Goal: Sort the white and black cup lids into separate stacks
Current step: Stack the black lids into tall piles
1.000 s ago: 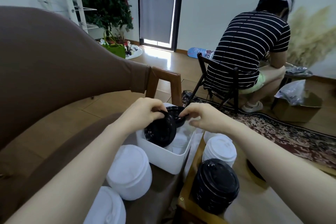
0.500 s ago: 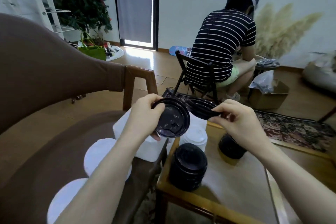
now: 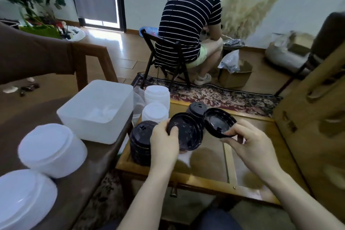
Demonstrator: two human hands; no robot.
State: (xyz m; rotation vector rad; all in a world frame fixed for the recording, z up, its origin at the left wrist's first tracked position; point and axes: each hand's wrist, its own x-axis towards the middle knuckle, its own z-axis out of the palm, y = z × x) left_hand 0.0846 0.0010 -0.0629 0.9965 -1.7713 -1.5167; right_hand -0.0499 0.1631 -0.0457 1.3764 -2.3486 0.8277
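Observation:
My left hand (image 3: 164, 141) grips a black cup lid (image 3: 186, 131) by its left rim, underside towards me, above the glass-topped table (image 3: 211, 162). My right hand (image 3: 248, 145) pinches a second black lid (image 3: 218, 122) at its lower edge, just right of the first. A stack of black lids (image 3: 141, 142) stands on the table's left corner, and another black stack (image 3: 197, 108) is half hidden behind the held lids. Two white lid stacks (image 3: 155, 112) (image 3: 157, 93) stand at the table's far left. A white bin (image 3: 97, 112) on the brown seat holds white lids.
Two more white lid stacks (image 3: 52, 147) (image 3: 24, 198) sit on the brown seat (image 3: 89, 164) at my left. A person in a striped shirt (image 3: 188, 20) sits on a folding chair beyond a patterned rug. A wooden cabinet (image 3: 313, 127) stands to the right.
Both hands lifted the black lids out of the white bin, pulled them apart and carried them right, over the glass table. My view turned right and down.

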